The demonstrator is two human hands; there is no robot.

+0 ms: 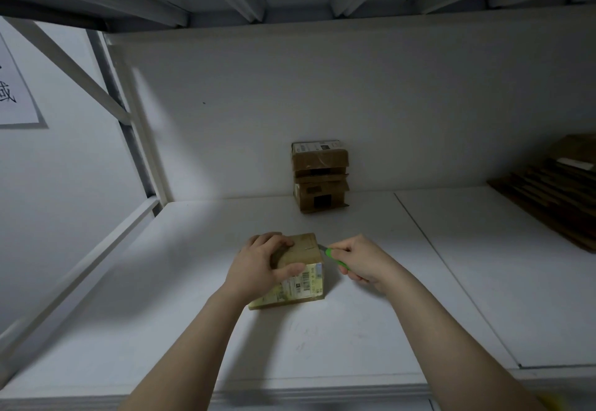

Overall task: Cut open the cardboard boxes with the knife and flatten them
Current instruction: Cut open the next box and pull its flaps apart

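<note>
While the small box [306,278] sits on the white shelf [322,346], near its front and middle, the left hand [263,265] clamps it from above. The fingers curl over the top and far-left side and the thumb presses the labelled front, likely to stop the box sliding under the blade. The right hand [358,259] is closed around a green knife [333,257], whose short blade meets the box at its top right edge, about where the taped seam ends. I judge the cut is only starting, since the flaps look closed. Against the back wall, well apart, stands a stack of boxes [319,178], probably waiting their turn. Far right lies a pile of flattened cardboard [548,185], kept clear of the working spot.
</note>
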